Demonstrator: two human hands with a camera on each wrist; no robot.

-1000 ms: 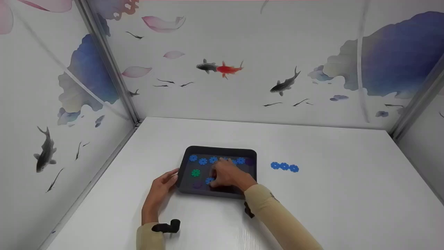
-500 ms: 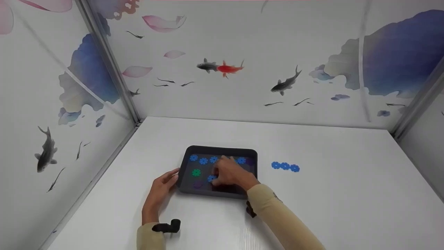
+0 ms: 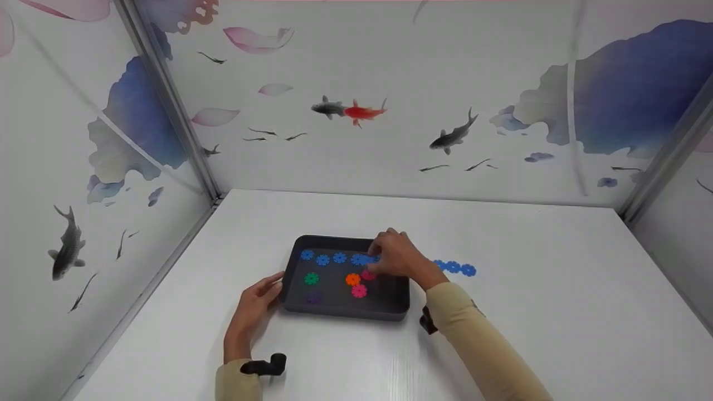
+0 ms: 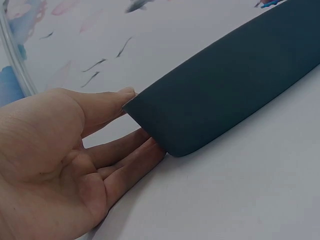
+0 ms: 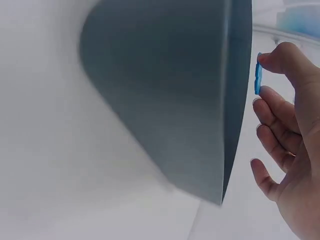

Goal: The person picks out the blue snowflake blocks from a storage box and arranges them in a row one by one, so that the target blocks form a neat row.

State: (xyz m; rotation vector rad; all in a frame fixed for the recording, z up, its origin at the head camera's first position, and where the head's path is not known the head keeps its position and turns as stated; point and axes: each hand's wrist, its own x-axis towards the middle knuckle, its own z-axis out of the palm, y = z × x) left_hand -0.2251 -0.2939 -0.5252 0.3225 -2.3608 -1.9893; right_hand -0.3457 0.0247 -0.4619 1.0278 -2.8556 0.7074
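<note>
My left hand (image 3: 256, 301) rests against the left end of a dark tray (image 3: 345, 316). In the left wrist view its thumb touches the rim and its fingers lie along the outer wall. Over the tray's right side, my right hand (image 3: 398, 253) pinches a small blue notched disc (image 5: 258, 78) between thumb and index finger, seen edge-on in the right wrist view. Several blue discs (image 3: 340, 258) line the tray's far side, partly hidden by that hand. A green disc (image 3: 311, 278), an orange disc (image 3: 352, 279), pink discs (image 3: 359, 291) and a dark purple disc (image 3: 315, 297) lie nearer.
On the white table (image 3: 529, 306), just right of the tray, lies a joined row of blue discs (image 3: 454, 267), partly behind the right wrist. White printed walls (image 3: 390, 55) enclose the table at the back and sides.
My right hand has lifted a blue disc from the tray's middle and moved right, toward the tray's far right side. Orange and pink discs now show. My left hand stays at the tray.
</note>
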